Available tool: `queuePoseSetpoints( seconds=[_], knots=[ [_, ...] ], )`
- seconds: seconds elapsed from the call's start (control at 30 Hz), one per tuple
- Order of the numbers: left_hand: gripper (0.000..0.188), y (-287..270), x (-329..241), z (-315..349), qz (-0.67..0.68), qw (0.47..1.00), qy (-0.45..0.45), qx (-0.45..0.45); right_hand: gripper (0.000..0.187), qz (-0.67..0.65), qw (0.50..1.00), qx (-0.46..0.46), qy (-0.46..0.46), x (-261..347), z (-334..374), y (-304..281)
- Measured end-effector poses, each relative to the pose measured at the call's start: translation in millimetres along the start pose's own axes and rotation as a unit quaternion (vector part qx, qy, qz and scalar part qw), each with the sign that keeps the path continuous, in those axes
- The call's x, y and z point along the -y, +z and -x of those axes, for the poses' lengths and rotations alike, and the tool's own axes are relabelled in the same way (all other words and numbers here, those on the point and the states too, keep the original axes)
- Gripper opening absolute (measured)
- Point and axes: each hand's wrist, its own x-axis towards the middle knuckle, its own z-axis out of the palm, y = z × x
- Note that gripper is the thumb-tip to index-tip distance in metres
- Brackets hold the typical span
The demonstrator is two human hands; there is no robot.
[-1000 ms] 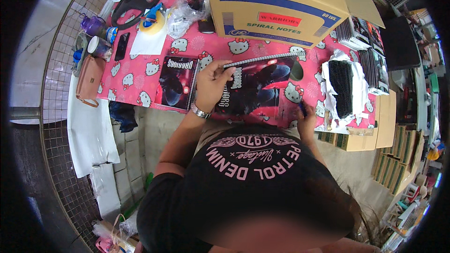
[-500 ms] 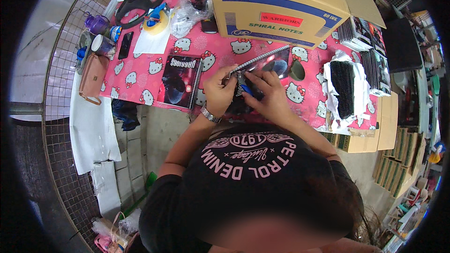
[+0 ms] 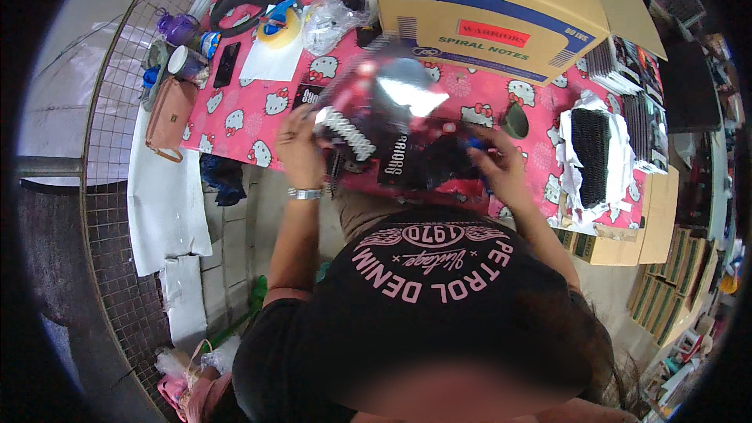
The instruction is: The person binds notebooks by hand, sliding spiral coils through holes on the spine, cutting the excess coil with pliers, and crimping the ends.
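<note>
My left hand point(image 3: 299, 145), a metal watch on its wrist, is closed on the left edge of a spiral notebook point(image 3: 356, 98). Motion blurs this notebook, which is tilted up off the table with glare on its cover. Beneath and right of it lies another dark printed notebook point(image 3: 411, 158). My right hand point(image 3: 501, 163) is beside that one's right end, fingers curled around a small blue-handled tool point(image 3: 475, 143) that is mostly hidden. Behind my left fingers, a corner of a further notebook point(image 3: 308, 95) shows.
A large cardboard box point(image 3: 493, 19) stands at the back. To the right are black spiral coils point(image 3: 589, 158) on white paper and stacked notebooks point(image 3: 644, 129). A small dark green oval object point(image 3: 515, 121), tape roll point(image 3: 280, 27), phone point(image 3: 226, 64) and pink wallet point(image 3: 170, 116) also lie on the table.
My hands have moved apart, the left going left with the raised notebook, the right going right with the blue-handled tool. The notebook at the left is now mostly covered.
</note>
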Motion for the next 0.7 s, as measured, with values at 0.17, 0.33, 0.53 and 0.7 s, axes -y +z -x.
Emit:
queuePoseSetpoints(
  seconds=[0.17,0.33,0.53,0.7],
  knots=[
    [0.021,-133,57,-46,0.033,0.987,0.005,-0.156,0.05,0.343,0.937,-0.07,-0.018,-92,38,-54],
    [0.022,-168,106,-56,-0.092,0.977,0.069,-0.178,0.04,0.47,0.878,-0.059,-0.061,-97,47,-63],
    [0.02,-176,123,-55,-0.169,0.969,0.091,-0.156,0.03,0.553,0.788,-0.266,-0.057,-89,-2,-184],
    [0.019,-178,128,-51,-0.189,0.967,0.084,-0.148,0.034,0.634,0.693,-0.3,0.164,-110,-18,-235]
  ],
)
